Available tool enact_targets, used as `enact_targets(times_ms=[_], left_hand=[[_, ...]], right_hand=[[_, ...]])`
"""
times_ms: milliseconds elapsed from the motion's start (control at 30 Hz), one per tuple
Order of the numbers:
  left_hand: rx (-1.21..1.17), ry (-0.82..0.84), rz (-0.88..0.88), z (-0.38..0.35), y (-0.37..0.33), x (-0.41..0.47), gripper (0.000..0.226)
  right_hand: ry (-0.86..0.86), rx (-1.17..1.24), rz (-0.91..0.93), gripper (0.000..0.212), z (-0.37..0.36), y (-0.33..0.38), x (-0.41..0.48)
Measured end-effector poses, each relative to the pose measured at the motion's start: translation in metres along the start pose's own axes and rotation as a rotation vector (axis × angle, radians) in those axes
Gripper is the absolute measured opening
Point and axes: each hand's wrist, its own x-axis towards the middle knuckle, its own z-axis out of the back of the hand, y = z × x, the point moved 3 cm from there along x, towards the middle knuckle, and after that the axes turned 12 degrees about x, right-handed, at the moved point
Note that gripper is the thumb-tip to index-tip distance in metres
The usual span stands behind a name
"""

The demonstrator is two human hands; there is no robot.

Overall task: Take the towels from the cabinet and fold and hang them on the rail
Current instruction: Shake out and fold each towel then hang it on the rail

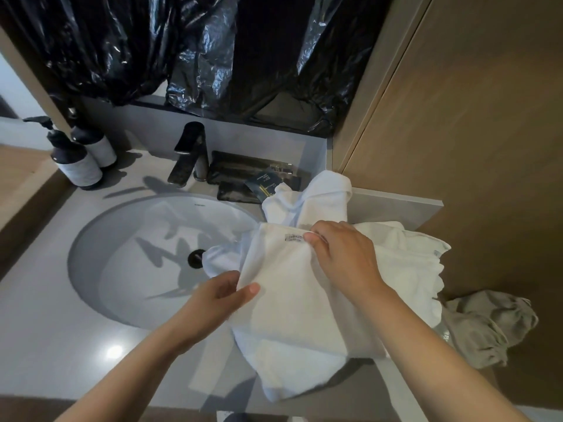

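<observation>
A white towel (292, 303) lies spread over the right side of the grey counter (54, 345), one corner drooping into the sink. My left hand (219, 296) pinches its near left edge between thumb and fingers. My right hand (341, 254) pinches the far edge beside a small label. More white towels (320, 199) are heaped behind and to the right, and another layer (292, 373) lies underneath at the counter's front edge. No rail or cabinet opening is in view.
A round white sink (146, 239) with a dark drain fills the counter's left. A black faucet (189, 153), two dark pump bottles (76, 159) and a black tray (243, 175) stand behind it. Black plastic sheeting (198, 56) covers the wall. A grey cloth (487, 327) hangs at the right.
</observation>
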Motion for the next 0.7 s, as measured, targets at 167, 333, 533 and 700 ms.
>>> enact_targets(times_ms=[167, 333, 533, 700], left_hand=[[0.240, -0.173, 0.053, -0.006, 0.011, -0.017, 0.028], [0.098, -0.272, 0.009, -0.008, 0.011, -0.019, 0.010], [0.000, -0.080, -0.037, -0.018, 0.014, -0.031, 0.035], [0.146, -0.347, 0.119, -0.025, 0.033, -0.024, 0.052]], right_hand=[[0.053, 0.134, 0.029, 0.025, -0.006, -0.001, -0.001], [-0.049, 0.324, 0.092, 0.024, -0.004, 0.001, -0.013], [0.180, 0.114, 0.124, 0.027, -0.027, -0.002, -0.004], [0.211, -0.167, 0.174, 0.029, -0.051, -0.002, 0.004]])
